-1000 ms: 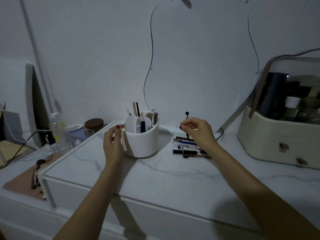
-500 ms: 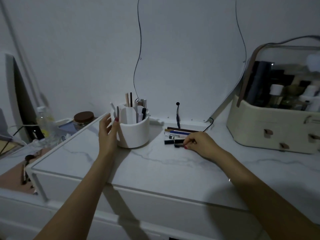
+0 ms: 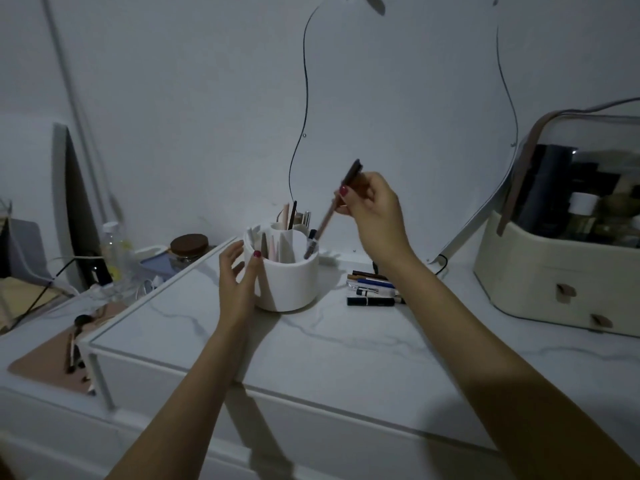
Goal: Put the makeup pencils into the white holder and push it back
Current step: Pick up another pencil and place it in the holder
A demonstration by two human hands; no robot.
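The round white holder (image 3: pixel 287 285) stands on the marble top, divided into compartments with several pencils and brushes upright in it. My left hand (image 3: pixel 239 282) rests against its left wall, thumb on the rim. Above and to the right, my right hand (image 3: pixel 374 206) grips a brown makeup pencil (image 3: pixel 323 223) held at a slant, its lower tip dipping into the holder's right compartment. Several more makeup pencils (image 3: pixel 372 291) lie in a row on the top right of the holder.
A cream cosmetic case (image 3: pixel 540 271) with a clear lid stands at the right. A mirror (image 3: pixel 415 98) leans on the wall behind. Lower at left sit a brown-lidded jar (image 3: pixel 189 244), a bottle (image 3: pixel 112 247) and a pink mat (image 3: pixel 52 362) with brushes.
My right hand picked a brown pencil off the row on the top, lifted it and brought it left over the holder. My left hand stayed on the holder's side.
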